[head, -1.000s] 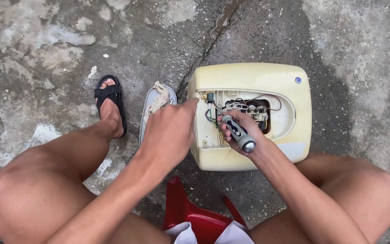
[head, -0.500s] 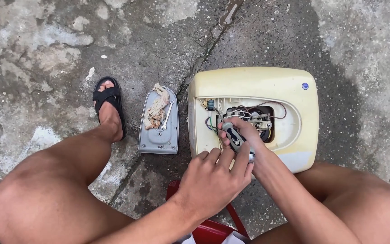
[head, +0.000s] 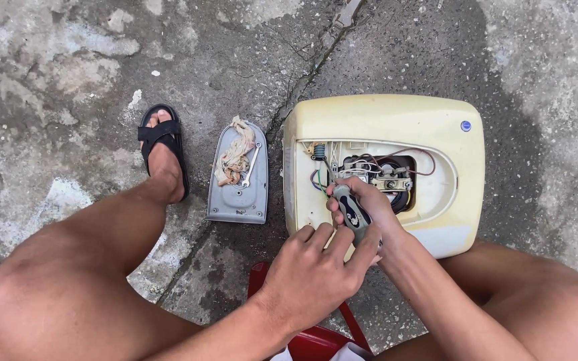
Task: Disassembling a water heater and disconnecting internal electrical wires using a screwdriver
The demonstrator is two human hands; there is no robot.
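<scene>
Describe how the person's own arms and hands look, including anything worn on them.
Both arms are bare from elbow to fingertip: no sleeves, gloves, watch, rings or bands show. The left hand and right hand have short, plain nails. The forearms are slim and uncovered.

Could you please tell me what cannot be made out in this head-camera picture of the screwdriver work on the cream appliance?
- Screwdriver tip: lost among the wiring inside the cream appliance; too small to tell what it meets.
- Right hand palm: hidden by the handle and the left hand.
- Red stool: hidden by the arms, cut off by the bottom edge.
</scene>
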